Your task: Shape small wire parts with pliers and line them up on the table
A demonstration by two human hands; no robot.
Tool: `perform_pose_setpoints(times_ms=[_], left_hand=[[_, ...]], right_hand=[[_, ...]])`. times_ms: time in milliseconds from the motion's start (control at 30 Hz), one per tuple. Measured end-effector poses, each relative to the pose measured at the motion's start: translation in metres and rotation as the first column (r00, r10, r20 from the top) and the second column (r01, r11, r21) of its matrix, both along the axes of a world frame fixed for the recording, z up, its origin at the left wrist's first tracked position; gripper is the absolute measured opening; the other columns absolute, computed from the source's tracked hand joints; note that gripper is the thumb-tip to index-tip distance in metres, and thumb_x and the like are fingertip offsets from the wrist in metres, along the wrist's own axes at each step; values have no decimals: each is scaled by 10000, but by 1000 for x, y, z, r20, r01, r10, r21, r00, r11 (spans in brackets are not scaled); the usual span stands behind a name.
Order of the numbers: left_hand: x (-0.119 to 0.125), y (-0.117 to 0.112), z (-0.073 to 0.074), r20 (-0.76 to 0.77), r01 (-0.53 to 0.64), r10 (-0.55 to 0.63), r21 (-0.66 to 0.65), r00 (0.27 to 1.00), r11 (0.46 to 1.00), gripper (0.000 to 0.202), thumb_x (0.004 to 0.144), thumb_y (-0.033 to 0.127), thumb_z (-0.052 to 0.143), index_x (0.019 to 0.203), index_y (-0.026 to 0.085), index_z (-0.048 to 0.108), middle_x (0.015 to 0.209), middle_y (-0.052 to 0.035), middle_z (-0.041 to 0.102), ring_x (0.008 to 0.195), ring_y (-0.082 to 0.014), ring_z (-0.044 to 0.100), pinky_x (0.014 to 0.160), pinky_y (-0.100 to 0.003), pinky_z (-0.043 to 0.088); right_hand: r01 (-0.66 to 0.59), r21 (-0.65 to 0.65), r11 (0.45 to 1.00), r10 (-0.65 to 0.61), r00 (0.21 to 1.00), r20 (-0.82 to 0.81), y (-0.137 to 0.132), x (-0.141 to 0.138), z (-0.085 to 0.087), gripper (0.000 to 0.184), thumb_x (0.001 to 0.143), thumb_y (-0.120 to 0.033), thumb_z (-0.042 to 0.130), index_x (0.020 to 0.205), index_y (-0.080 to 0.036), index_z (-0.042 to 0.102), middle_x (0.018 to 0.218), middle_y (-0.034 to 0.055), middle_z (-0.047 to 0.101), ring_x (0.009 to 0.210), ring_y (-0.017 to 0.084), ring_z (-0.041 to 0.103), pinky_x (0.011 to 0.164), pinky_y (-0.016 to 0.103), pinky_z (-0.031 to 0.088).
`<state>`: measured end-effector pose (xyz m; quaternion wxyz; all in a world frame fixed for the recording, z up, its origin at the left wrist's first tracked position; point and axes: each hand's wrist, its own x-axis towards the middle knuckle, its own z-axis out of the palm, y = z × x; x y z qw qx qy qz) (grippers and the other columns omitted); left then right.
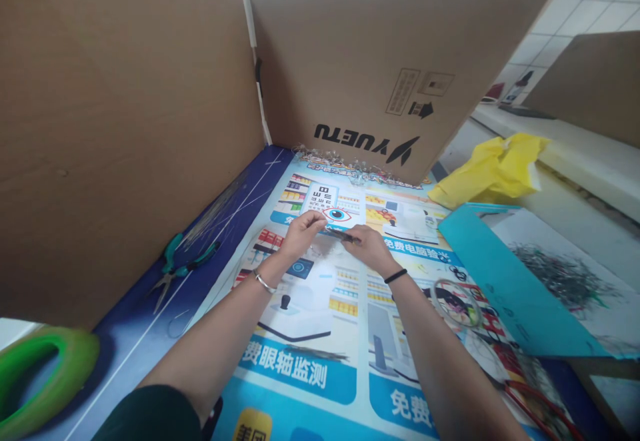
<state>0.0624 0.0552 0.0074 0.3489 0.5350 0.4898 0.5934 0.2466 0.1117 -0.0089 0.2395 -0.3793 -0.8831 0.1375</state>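
- Work, state of: partway, I judge; a heap of wire pieces (560, 271) lies in the blue box (500, 288) to the right of my right hand, while loose wires (213, 214) lie to the left of my left hand and a small wire bundle (317, 353) lies nearer me, between my forearms. Whether the heap is finished pieces or scrap, I cannot tell; the lengths outside it look unworked.
- Left hand (305, 228), one: thumb and forefinger pressed together at the tips; any strand between them is too fine to make out. Silver bangle (264, 282) at the wrist.
- Right hand (367, 244), one: fingers closed round a slim dark tool (343, 234), its tip pointing at my left fingertips.
- Arms, pair: reaching forward, forearms slanting inward, hands close together but apart, above the printed sheet (295, 324) covering the table. Black band (395, 276) on the right wrist.
- Pliers (173, 272), teal-handled: left of my left hand, nearer me, lying with handles parted.
- Tape roll (75, 364), green: farther left and nearer me.
- Clear coil (434, 294): right of my right forearm.
- Yellow bag (493, 169): beyond my right hand, to the right.
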Motion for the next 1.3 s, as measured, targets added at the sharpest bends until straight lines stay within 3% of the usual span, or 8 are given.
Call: perform_pose_setpoints(times_ms=[433,733,867,1000,1300], left_hand=[[-2,-2,2,-62,29,-29,-11,998,1000,127,754,259,546,675,161,563,667,14,537,656,-101,460,666,-228,381],[-2,0,0,-17,24,-24,-30,1000,999,126,741,281,576,718,157,574,697,11,549,665,-98,465,661,-230,383],[-4,3,-8,76,116,-108,-107,991,987,192,685,299,643,795,147,606,758,-6,587,663,-92,482,614,-216,376],[-6,3,-12,153,209,-178,-217,972,954,252,639,324,684,790,132,622,643,18,555,558,-69,442,549,-207,347],[-10,4,-13,92,230,-211,-342,973,911,259,625,375,676,693,130,622,473,38,474,438,-61,386,439,-209,259]], right_hand=[[2,-137,991,-2,1000,-4,-4,1,6,186,755,-336,546,754,-204,678,682,-6,614,607,114,517,554,214,337],[17,-181,983,-27,998,-54,-2,1,3,221,745,-369,550,752,-191,682,656,-7,616,595,119,519,531,212,327],[29,-195,980,-48,995,-91,0,2,1,219,737,-356,556,720,-176,678,634,-2,611,588,119,518,526,211,330],[28,-206,978,-48,995,-92,-1,1,0,206,734,-343,551,703,-181,674,622,-5,609,579,117,516,516,208,330],[20,-178,984,-33,997,-66,-1,-1,-3,190,745,-340,560,743,-195,682,652,-3,616,590,115,520,534,212,342]])
